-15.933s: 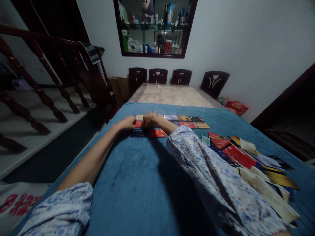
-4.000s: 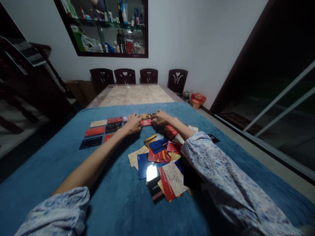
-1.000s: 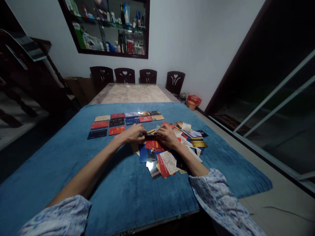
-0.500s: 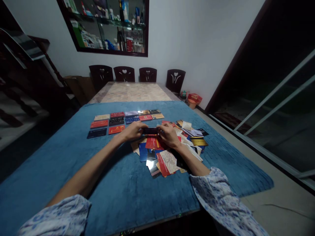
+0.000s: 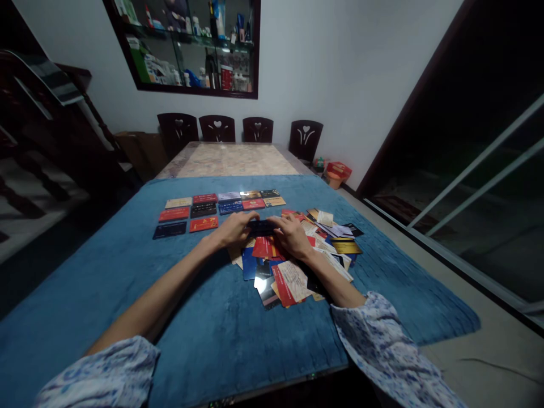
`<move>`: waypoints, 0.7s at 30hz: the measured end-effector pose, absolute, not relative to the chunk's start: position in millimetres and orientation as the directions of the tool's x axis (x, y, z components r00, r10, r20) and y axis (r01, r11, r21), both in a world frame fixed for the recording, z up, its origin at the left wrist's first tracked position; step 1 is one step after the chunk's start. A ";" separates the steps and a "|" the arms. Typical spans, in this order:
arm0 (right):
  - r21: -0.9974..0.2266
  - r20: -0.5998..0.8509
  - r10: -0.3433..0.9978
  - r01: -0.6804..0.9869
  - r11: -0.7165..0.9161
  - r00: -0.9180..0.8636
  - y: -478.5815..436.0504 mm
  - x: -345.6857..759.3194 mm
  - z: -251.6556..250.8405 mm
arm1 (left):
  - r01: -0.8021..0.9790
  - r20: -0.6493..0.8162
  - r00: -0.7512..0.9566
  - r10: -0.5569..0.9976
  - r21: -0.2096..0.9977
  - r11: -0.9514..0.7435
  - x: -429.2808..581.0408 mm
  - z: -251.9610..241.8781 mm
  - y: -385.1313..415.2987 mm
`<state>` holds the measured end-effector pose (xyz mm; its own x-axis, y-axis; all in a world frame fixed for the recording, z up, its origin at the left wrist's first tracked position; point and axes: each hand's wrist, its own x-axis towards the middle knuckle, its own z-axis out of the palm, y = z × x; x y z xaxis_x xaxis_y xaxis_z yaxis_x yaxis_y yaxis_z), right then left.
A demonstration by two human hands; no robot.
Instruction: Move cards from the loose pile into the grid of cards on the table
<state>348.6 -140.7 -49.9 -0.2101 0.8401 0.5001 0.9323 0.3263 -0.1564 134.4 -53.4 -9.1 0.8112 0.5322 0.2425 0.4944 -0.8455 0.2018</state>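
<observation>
A dark card [image 5: 260, 228] is held by its two short ends, its face angled toward me. My left hand [image 5: 236, 228] pinches the left end, and my right hand [image 5: 291, 233] pinches the right end. Beneath and to the right of my hands spreads a loose pile of overlapping cards [image 5: 292, 281], in red, blue, black, gold and white. Beyond my left hand, several cards lie flat in rows, among them a red card [image 5: 204, 224], a navy card [image 5: 169, 229] and a black card [image 5: 203, 209].
A blue cloth [image 5: 204, 340] covers the near part of the long table, with a bare marble-look top [image 5: 238, 158] at the far end. Dark chairs [image 5: 257, 129] line the far side. A red bag [image 5: 339, 170] stands on the floor to the right.
The card has tilted so that more of its face shows. Both hands still hold its ends in almost the same spot. The whole view has shifted slightly.
</observation>
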 end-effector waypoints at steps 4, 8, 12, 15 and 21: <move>-0.106 0.487 0.845 0.945 0.308 -0.221 -139.4 348.2 -54.2 | 0.553 0.201 0.803 0.561 0.097 -0.827 135.5 -4.4 -60.4; -0.083 0.460 0.856 0.949 0.304 -0.234 -140.9 348.4 -52.7 | 0.585 0.174 0.794 0.582 0.036 -0.810 136.8 -3.3 -65.1; -0.064 0.439 0.866 0.953 0.296 -0.239 -141.3 349.9 -49.8 | 0.605 0.155 0.783 0.602 0.030 -0.795 138.6 -5.7 -65.4; -0.048 0.434 0.868 0.955 0.291 -0.243 -140.3 351.4 -48.7 | 0.608 0.148 0.780 0.608 0.055 -0.792 139.1 -8.2 -64.2; -0.036 0.387 0.896 0.968 0.250 -0.217 -137.6 352.9 -47.0 | 0.587 0.144 0.786 0.602 0.131 -0.799 136.3 -13.8 -59.4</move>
